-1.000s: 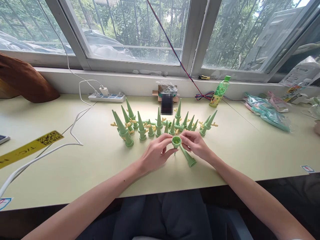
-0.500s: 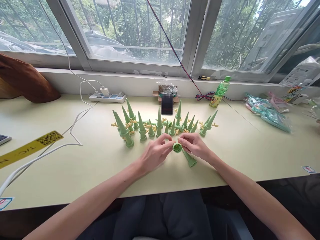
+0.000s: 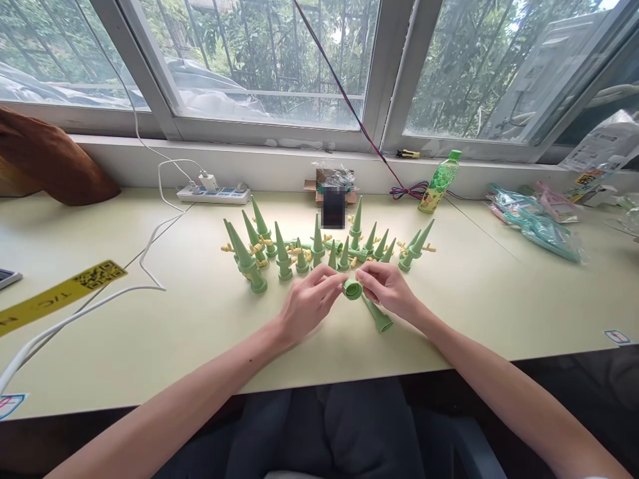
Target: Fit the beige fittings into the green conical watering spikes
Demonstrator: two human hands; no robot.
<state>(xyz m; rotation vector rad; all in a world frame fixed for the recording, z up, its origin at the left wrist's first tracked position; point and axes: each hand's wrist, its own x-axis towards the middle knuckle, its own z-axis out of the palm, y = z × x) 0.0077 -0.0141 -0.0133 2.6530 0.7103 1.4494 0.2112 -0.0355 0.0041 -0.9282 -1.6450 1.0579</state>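
Observation:
A short round green cap (image 3: 352,289) is turned with its open, hollow end toward me, just above the table. My left hand (image 3: 312,299) grips its left side between thumb and fingers. My right hand (image 3: 387,287) is closed in a pinch at the cap's right edge; any small part between those fingertips is hidden. Under the right hand, a hollow green cone spike (image 3: 383,323) lies on its side, wide end toward me. Behind both hands stand several green plant watering spikes (image 3: 282,253), points up, many with small yellow valves (image 3: 428,248) on their sides.
A power strip (image 3: 214,194) with a white cable sits at the back left. A small opened box (image 3: 334,178), a green drink bottle (image 3: 440,181) and bagged items (image 3: 539,226) line the back. A yellow tag strip (image 3: 60,296) is at the left.
The cap has tilted and shifted slightly up and left in my fingers. My left fingers have straightened and drawn closer along its side. The lying cone and standing spikes stay put.

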